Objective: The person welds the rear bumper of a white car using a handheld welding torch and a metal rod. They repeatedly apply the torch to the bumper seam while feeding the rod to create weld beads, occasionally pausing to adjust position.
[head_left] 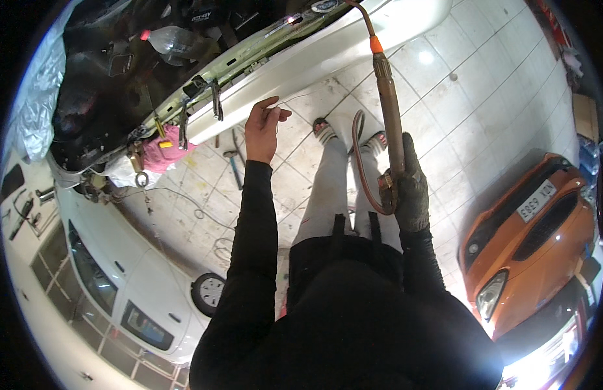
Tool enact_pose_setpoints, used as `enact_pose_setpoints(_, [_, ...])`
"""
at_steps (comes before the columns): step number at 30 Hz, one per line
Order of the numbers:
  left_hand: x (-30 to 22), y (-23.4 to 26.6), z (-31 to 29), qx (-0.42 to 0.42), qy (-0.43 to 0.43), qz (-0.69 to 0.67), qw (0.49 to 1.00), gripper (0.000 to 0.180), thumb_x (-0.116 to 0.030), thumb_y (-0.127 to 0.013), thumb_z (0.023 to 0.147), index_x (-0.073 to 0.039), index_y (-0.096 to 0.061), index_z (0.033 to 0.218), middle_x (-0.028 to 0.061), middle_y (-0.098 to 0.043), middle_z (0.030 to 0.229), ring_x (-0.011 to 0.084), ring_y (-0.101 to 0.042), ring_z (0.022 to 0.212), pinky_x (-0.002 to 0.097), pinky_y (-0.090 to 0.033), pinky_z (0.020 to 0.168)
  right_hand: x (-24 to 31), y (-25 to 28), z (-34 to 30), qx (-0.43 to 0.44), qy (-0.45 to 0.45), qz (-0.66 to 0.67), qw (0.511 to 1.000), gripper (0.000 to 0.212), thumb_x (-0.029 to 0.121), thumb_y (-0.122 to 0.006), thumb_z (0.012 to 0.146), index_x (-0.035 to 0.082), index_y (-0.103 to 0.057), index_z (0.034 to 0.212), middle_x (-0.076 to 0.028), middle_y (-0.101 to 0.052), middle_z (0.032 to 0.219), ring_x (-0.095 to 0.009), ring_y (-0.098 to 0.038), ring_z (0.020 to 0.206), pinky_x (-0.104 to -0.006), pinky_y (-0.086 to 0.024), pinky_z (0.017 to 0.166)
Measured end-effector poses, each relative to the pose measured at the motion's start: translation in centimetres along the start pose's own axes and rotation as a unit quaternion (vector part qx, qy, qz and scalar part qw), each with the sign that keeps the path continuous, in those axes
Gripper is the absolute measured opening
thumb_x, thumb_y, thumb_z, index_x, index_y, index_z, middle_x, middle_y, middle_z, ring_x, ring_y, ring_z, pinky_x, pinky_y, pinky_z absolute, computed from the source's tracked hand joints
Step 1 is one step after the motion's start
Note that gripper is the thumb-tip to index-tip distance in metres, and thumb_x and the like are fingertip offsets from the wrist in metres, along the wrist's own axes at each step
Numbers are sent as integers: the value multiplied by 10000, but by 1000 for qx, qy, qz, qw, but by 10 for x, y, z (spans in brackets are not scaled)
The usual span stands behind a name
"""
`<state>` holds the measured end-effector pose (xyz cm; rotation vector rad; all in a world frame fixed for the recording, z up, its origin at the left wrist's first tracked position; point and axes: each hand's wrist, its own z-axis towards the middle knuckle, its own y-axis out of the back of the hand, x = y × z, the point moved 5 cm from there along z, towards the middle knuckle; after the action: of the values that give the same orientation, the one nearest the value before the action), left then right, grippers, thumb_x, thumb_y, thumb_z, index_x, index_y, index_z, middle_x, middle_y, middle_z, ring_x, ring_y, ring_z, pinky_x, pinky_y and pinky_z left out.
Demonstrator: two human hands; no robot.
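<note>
My right hand (413, 195), in a dark, worn glove, is closed around the lower end of a brass gas torch (391, 110). The torch points away from me, and its thin curved neck passes an orange band and leaves the view at the top, by the car's edge. A looped brown hose (357, 156) hangs beside its handle. My bare left hand (262, 132) is raised in front of the white car panel (269, 83). Its fingers are pinched on what looks like a thin wire (305, 95). Locking pliers (217, 101) grip the car's greenish metal edge nearby.
A clear bottle (173, 41) lies in the open car bay. A pink cloth (163, 151) hangs near more clamped pliers (183, 127). A hammer (234, 170) and loose cable lie on the tiled floor. A white car (129, 279) stands left, an orange car (542, 244) right.
</note>
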<state>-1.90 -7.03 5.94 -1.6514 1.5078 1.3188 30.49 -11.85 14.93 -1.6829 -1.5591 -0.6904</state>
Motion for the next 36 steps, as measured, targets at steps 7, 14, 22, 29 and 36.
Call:
enact_pose_setpoints(7, [-21, 52, 3, 160, -15, 54, 986, 263, -73, -477, 1029, 0, -674, 1187, 68, -714, 933, 128, -630, 821, 266, -490, 765, -14, -42, 3, 62, -1, 226, 972, 1001, 567, -714, 897, 40, -253, 1612, -50, -634, 938, -82, -564, 650, -222, -441, 539])
enact_pose_setpoints(14, [-50, 79, 45, 306, -39, 94, 947, 257, -30, -438, 1046, 9, -656, 1176, 112, -696, 1056, 147, -626, 828, 291, -501, 807, -41, -91, 7, -32, 7, 265, 964, 1059, 583, -764, 853, 41, -254, 1607, -40, -612, 864, -84, -535, 564, -224, -432, 480])
enact_pose_setpoints(22, [-99, 137, 122, 128, -175, 150, 965, 180, -25, -539, 1001, 5, -693, 1091, 81, -675, 1063, 147, -643, 886, 277, -504, 808, -119, -180, 20, -92, 16, 419, 903, 1005, 586, -709, 893, 136, -202, 1634, -53, -587, 752, -106, -516, 512, -242, -418, 421])
enact_pose_setpoints(29, [-3, 95, 179, 48, -232, 350, 906, 274, -235, -758, 943, -17, -724, 1106, 78, -716, 1032, 149, -653, 919, 309, -516, 839, -147, -226, 36, -122, 44, 494, 860, 957, 541, -684, 931, 114, -197, 1634, -81, -600, 878, -133, -573, 625, -265, -494, 541])
enact_pose_setpoints(36, [1, 90, 205, 40, -238, 317, 917, 237, -264, -756, 920, -36, -759, 983, 103, -725, 930, 250, -626, 901, 364, -502, 818, -172, -240, 58, -77, 54, 536, 839, 1106, 551, -795, 836, 69, -191, 1628, -114, -644, 925, -155, -654, 701, -264, -527, 568])
